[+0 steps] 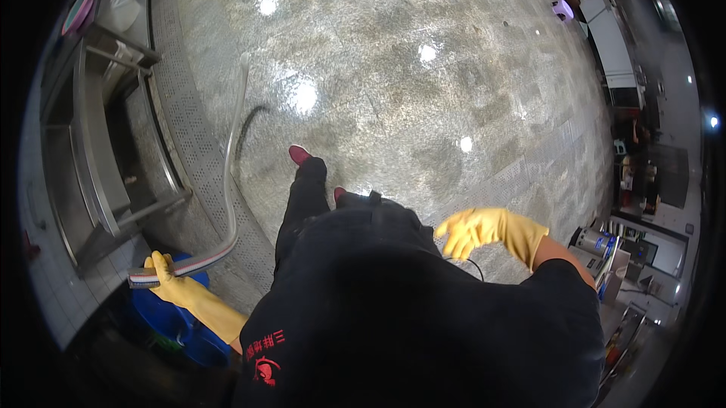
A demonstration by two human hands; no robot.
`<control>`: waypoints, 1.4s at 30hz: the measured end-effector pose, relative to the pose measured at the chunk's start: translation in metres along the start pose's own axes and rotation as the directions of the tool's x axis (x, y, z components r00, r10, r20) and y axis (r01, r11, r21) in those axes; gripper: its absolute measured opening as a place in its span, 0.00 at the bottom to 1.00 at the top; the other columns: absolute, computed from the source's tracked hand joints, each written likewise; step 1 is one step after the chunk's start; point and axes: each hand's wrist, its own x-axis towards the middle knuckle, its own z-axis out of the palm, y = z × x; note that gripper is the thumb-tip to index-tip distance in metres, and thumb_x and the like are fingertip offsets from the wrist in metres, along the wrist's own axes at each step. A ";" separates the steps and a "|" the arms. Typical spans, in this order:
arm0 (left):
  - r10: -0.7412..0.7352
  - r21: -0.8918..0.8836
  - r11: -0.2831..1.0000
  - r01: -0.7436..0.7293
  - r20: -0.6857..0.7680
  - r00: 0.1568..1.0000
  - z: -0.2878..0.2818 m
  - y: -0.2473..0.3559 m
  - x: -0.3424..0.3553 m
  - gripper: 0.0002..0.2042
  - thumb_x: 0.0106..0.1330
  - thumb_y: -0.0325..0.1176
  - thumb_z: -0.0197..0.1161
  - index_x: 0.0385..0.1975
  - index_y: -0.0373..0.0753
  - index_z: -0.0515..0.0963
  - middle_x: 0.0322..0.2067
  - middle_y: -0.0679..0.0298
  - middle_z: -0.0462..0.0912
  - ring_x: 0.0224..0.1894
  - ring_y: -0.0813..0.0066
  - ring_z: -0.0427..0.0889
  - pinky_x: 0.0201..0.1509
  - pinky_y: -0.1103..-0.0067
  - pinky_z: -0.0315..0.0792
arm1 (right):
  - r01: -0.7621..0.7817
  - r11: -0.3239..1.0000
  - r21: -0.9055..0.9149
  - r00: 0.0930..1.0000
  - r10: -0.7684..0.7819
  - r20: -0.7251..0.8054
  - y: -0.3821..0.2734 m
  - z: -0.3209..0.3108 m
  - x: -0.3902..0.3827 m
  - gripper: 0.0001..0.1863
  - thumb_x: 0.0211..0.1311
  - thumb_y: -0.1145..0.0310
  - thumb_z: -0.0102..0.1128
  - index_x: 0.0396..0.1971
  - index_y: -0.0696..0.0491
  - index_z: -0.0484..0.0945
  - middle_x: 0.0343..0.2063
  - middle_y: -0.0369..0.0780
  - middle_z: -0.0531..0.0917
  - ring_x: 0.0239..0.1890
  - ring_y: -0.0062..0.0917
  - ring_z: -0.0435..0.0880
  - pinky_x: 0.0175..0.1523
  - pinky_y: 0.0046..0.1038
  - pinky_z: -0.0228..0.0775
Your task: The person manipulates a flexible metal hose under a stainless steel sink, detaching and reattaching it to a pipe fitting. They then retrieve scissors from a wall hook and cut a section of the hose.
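Observation:
My left hand (170,283), in a yellow rubber glove, is closed around a grey hose (229,189) with red and blue stripes, close to its end at the lower left. From there the hose curves up over the perforated drain cover and onto the wet floor, its far end near the upper left. Beneath the left hand are blue plastic containers (162,317), partly hidden by the glove. At my right side, my right hand (480,232), also gloved in yellow, hangs with fingers loosely bent and apart, holding nothing that I can see. A thin dark cord (478,268) shows just below it.
A stainless steel sink counter (98,151) lines the left wall, with a pink and green basin (78,11) at its far end. Perforated drain covers (197,128) run alongside. The stone floor (393,105) shines wet. Kitchen equipment (597,245) stands at the right; a purple container (563,9) sits far right.

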 end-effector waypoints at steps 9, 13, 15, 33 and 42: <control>-0.045 -0.033 0.999 0.041 -0.123 0.991 0.096 0.008 0.087 0.23 0.56 0.25 0.83 0.50 0.35 0.81 0.43 0.65 0.84 0.45 0.73 0.82 0.55 0.76 0.77 | 0.464 0.819 -0.338 0.449 -0.547 -0.707 -0.168 0.001 0.068 0.23 0.74 0.52 0.68 0.60 0.50 0.80 0.49 0.47 0.89 0.44 0.38 0.92 0.42 0.43 0.88; -0.083 -0.147 0.988 0.054 -0.198 0.977 0.116 0.016 0.126 0.23 0.56 0.22 0.82 0.51 0.35 0.80 0.40 0.64 0.84 0.41 0.74 0.83 0.52 0.77 0.77 | 0.284 0.829 -0.481 0.522 -0.554 -0.648 -0.284 0.060 0.140 0.28 0.71 0.52 0.72 0.63 0.52 0.78 0.50 0.47 0.90 0.44 0.38 0.92 0.48 0.44 0.85; -0.102 -0.176 0.983 0.057 -0.258 0.961 0.101 0.016 0.120 0.24 0.56 0.23 0.82 0.52 0.34 0.80 0.40 0.62 0.84 0.41 0.73 0.84 0.51 0.76 0.78 | 0.225 0.779 -0.585 0.591 -0.587 -0.554 -0.342 0.054 0.180 0.29 0.72 0.51 0.71 0.65 0.52 0.77 0.52 0.47 0.89 0.47 0.38 0.91 0.50 0.43 0.85; -0.002 -0.117 0.989 -0.095 -0.644 0.765 0.083 0.208 0.052 0.26 0.62 0.31 0.75 0.59 0.43 0.71 0.43 0.71 0.77 0.31 0.78 0.73 0.44 0.75 0.72 | 0.166 0.167 -0.972 0.762 -0.647 0.019 -0.846 0.304 0.660 0.61 0.55 0.59 0.86 0.83 0.49 0.51 0.79 0.50 0.61 0.76 0.45 0.68 0.77 0.43 0.61; -0.145 -0.119 0.989 0.082 -0.818 0.557 0.112 0.166 0.050 0.22 0.58 0.31 0.73 0.51 0.42 0.74 0.36 0.71 0.74 0.27 0.79 0.71 0.39 0.76 0.73 | 0.594 -0.320 -0.738 0.793 0.078 0.604 -0.781 0.434 0.895 0.33 0.59 0.60 0.83 0.60 0.55 0.76 0.54 0.47 0.84 0.52 0.35 0.87 0.59 0.35 0.82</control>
